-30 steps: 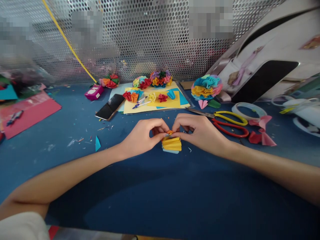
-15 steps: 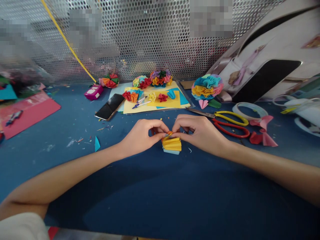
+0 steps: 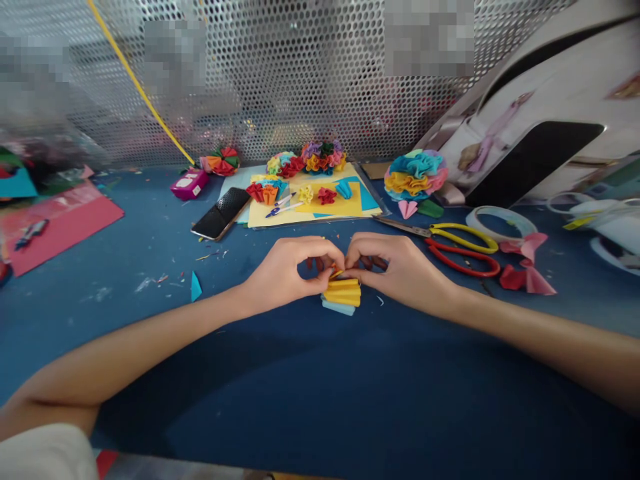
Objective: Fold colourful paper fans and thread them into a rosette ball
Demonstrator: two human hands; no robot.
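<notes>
Over the middle of the blue table, my left hand (image 3: 300,267) and my right hand (image 3: 393,260) meet fingertip to fingertip. Both pinch the top of a small bundle of pleated paper (image 3: 343,292), yellow in front with pale blue paper below it. A bit of orange shows between the fingertips, partly hidden by them. Below the fingers the folds of the bundle fan out toward me. Scissors (image 3: 463,248) with yellow and red handles lie to the right of my right hand.
Behind my hands lie a black phone (image 3: 221,213), paper sheets (image 3: 255,215) with crinkled paper flowers, and pens. A big paper flower ball (image 3: 416,175), tape roll (image 3: 501,223) and bag (image 3: 540,87) stand right. Pink paper (image 3: 65,230) lies left. Perforated metal (image 3: 280,80) closes off the back.
The fingertips have shifted slightly on the top of the paper bundle, and less orange shows. The bundle hangs slightly lower and tilts a little differently. The whole view has shifted slightly.
</notes>
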